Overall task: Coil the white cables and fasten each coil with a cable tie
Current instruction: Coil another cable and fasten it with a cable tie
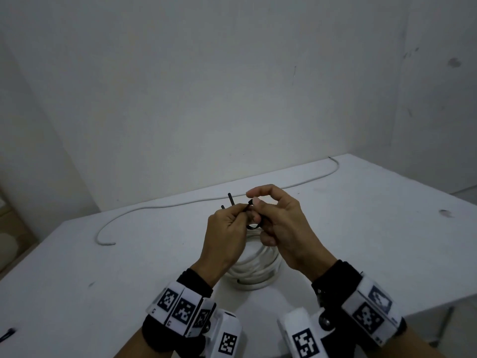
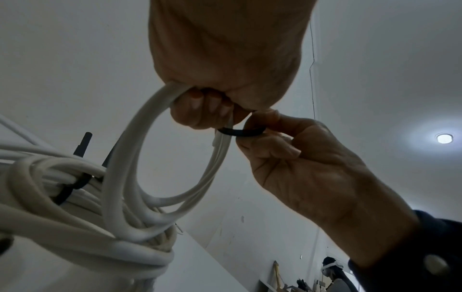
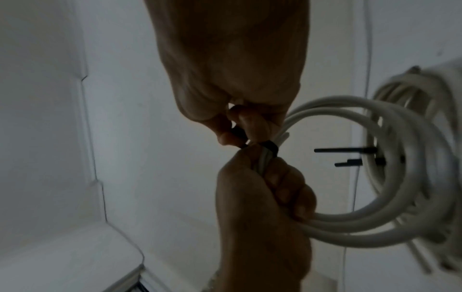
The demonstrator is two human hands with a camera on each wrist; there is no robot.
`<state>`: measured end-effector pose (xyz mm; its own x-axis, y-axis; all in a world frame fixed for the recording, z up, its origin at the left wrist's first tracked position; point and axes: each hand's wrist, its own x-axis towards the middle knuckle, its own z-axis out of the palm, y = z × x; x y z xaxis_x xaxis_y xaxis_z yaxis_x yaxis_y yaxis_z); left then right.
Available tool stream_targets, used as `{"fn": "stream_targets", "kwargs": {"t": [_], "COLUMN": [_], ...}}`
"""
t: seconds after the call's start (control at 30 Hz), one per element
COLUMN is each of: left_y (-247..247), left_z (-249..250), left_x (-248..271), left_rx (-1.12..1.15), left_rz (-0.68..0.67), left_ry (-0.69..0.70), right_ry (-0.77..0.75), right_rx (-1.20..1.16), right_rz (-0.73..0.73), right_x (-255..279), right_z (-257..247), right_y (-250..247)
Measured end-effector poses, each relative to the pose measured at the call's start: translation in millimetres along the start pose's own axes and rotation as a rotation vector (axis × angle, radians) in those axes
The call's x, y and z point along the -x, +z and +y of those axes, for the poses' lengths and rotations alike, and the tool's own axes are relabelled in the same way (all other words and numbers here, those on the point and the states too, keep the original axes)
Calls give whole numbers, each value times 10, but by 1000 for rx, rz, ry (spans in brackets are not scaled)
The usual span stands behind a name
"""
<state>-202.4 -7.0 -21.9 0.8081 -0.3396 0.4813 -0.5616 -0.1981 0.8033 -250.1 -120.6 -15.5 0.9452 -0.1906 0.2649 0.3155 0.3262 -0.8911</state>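
Over the white table, my left hand (image 1: 241,212) grips several loops of a white cable coil (image 1: 254,270); in the left wrist view those loops (image 2: 140,158) hang from its curled fingers (image 2: 200,106). A black cable tie (image 2: 241,132) circles the gripped loops, and my right hand (image 1: 254,200) pinches it between thumb and forefinger right beside the left fingers. The right wrist view shows the same pinch on the tie (image 3: 268,147). Another black tie (image 2: 70,187) binds the coil lower down, and its tails (image 1: 231,200) stick out. The rest of the coil lies under my hands.
A loose white cable (image 1: 206,200) runs along the table's far edge, from a curled end (image 1: 105,242) at the left to the back right corner. A small black item (image 1: 7,334) lies at the near left edge. Walls close in behind and to the right.
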Motion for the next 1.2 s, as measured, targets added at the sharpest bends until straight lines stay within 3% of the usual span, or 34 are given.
{"fn": "stream_targets", "kwargs": {"t": [0.17,0.23,0.37,0.47,0.7,0.9,1.0,1.2], "left_y": [-13,-22,-29,-27,-26,-120,-111,-140], "left_z": [-25,-5,-13,-16,84,150,181,232], "left_x": [-63,-69,-78,-87,-111,-296,-346,-397], "left_rx": [-46,-64,-134,-211,-255,-297,-301,115], "left_rz": [59,71,100,103,54,-32,-79,-202], "left_ry": [3,23,88,136,208,135,90,-156], "right_ry": [-163,-288,-675,-749,-719,-404,-341,-391], "right_rx": [223,396,831,915,913,697,746,774], "right_rz": [71,117,219,206,196,89,53,23], "right_x": [-9,-32,-80,-87,-161,-302,-425,-501], "right_z": [72,88,120,122,75,-158,-209,-305], "right_y": [2,-24,-35,-17,11,-61,-73,-138]}}
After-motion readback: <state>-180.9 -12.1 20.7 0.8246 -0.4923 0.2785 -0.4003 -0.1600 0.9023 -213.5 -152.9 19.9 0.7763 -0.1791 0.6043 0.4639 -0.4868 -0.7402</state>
